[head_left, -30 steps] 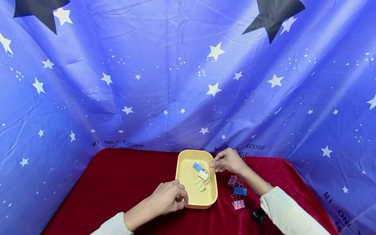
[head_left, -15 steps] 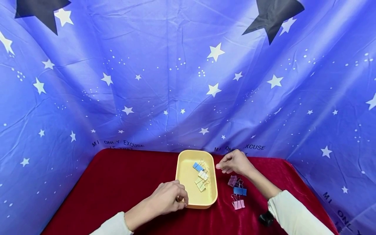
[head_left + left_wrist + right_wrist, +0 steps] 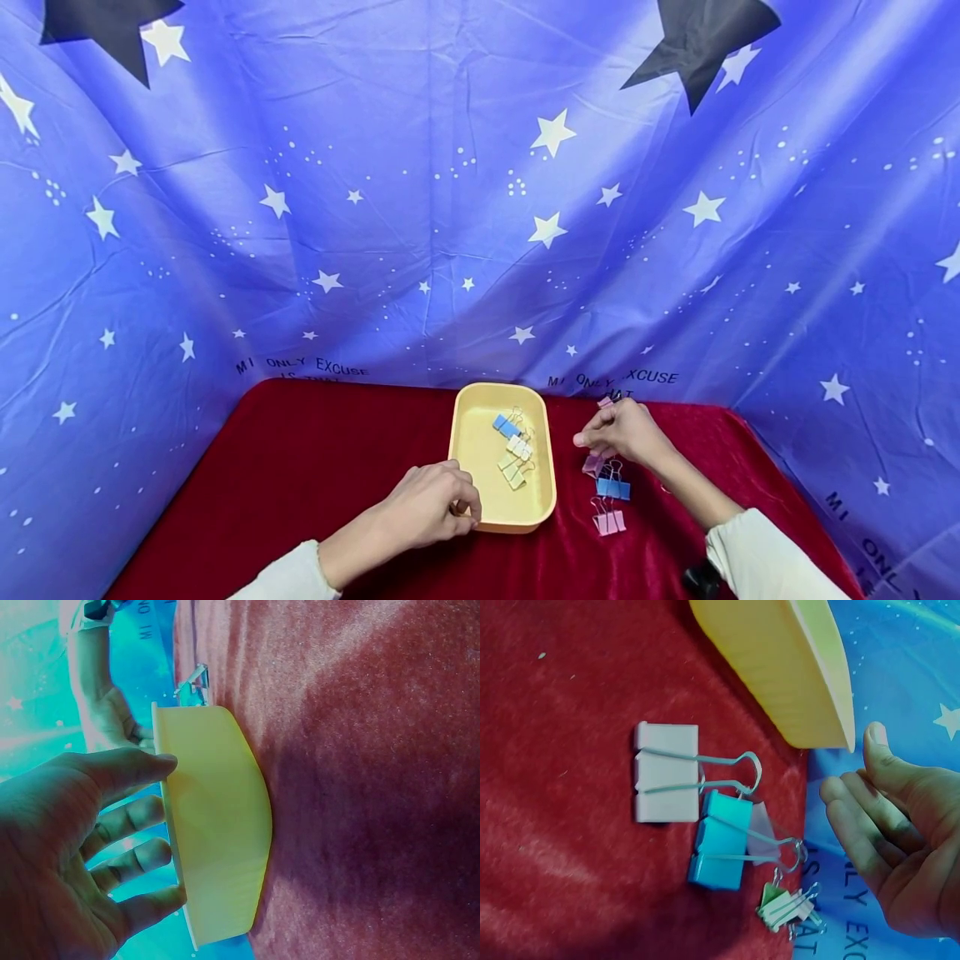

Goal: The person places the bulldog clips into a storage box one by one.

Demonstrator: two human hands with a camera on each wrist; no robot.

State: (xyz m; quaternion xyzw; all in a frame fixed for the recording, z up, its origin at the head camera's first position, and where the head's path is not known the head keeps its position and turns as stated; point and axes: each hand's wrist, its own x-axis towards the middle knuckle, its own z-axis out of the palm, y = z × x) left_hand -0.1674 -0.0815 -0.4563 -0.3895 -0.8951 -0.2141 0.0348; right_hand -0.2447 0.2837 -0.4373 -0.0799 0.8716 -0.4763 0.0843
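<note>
My left hand (image 3: 427,504) grips the near-left corner of a yellow tray (image 3: 476,479); in the left wrist view its thumb lies over the rim. Inside the tray are a blue binder clip (image 3: 506,425), a white binder clip (image 3: 518,447) and pale yellow binder clips (image 3: 513,476). Right of the tray, my right hand (image 3: 626,429) hovers with loosely bent fingers and nothing in them. Below it lie a purple-pink binder clip (image 3: 593,465), a blue binder clip (image 3: 613,488) and a pink binder clip (image 3: 610,522). Another pink clip (image 3: 605,402) peeks out behind the hand.
Dark red cloth (image 3: 315,450) covers the table. A blue curtain (image 3: 420,208) with stars and printed words hangs around its back and sides. The right wrist view has small pale and green binder clips (image 3: 784,909) bunched by the table's far edge.
My right hand has moved from the tray's right rim rightward, over the clips on the cloth. The left hand, the tray and the clips in it have stayed put.
</note>
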